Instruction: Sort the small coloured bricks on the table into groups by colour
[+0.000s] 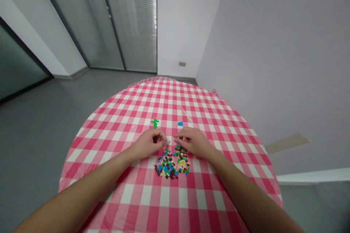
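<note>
A heap of small coloured building bricks lies on the checked tablecloth, with blue, green, red, brown, white and yellow pieces. Just beyond its left edge, my left hand has thumb and index finger pinched together; whatever is between the tips is too small to make out. My right hand hovers at the heap's far right edge, its fingers a little apart and nothing visible in them. Past the left hand lies a green cross-shaped piece of joined bricks. A small blue brick piece rests beyond the right hand.
The round table wears a red-and-white checked tablecloth. A small pale scrap lies left of the green piece. Behind the table stand a glass partition and a white wall; a grey wall runs along the right.
</note>
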Motion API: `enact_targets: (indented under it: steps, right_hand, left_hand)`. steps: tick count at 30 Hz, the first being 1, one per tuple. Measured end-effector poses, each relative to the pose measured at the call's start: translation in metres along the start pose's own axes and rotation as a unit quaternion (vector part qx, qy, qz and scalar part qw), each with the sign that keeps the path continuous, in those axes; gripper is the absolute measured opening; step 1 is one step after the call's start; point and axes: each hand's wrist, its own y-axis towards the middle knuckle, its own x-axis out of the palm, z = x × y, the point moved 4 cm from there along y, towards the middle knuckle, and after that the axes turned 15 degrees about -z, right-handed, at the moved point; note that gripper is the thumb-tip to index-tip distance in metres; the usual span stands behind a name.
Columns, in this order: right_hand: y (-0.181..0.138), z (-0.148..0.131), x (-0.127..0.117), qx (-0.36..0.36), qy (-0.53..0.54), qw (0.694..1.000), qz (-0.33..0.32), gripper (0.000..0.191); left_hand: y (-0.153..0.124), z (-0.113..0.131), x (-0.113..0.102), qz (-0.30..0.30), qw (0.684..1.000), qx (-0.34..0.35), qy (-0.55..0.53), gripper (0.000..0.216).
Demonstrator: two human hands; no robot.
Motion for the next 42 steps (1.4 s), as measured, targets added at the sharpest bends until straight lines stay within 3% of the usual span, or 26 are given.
enact_targets:
  steps: [7, 19, 22, 26, 30, 35, 42]
  right_hand:
    - [0.001, -0.009, 0.012, -0.035, -0.012, 0.999, -0.023, 0.014]
    - [0.001, -0.013, 0.016, -0.059, -0.029, 0.998, -0.018, 0.015]
    - [0.001, -0.003, 0.01, -0.01, -0.04, 0.999, 0.013, 0.013]
    - [-0.003, 0.033, -0.004, 0.135, -0.069, 0.986, 0.072, 0.013]
    - [-0.005, 0.066, -0.009, 0.228, -0.11, 0.965, 0.066, 0.018]
    - [-0.002, 0.072, -0.007, 0.256, -0.124, 0.958, 0.042, 0.022]
    - [-0.003, 0.066, -0.007, 0.245, -0.106, 0.963, 0.039, 0.024]
  left_hand:
    - [0.003, 0.003, 0.006, 0.03, 0.993, 0.032, -0.109, 0.015]
    - [0.004, -0.001, 0.011, 0.003, 0.992, 0.029, -0.119, 0.019]
    - [0.003, 0.001, 0.008, 0.008, 0.997, 0.021, -0.074, 0.014]
    - [0.001, 0.002, 0.004, -0.016, 1.0, -0.011, 0.009, 0.013]
    - [-0.002, 0.004, -0.001, -0.055, 0.994, -0.018, 0.094, 0.015]
    - [-0.003, 0.008, -0.002, -0.123, 0.978, 0.004, 0.168, 0.018]
    - [-0.004, 0.008, 0.0, -0.125, 0.972, 0.038, 0.193, 0.018]
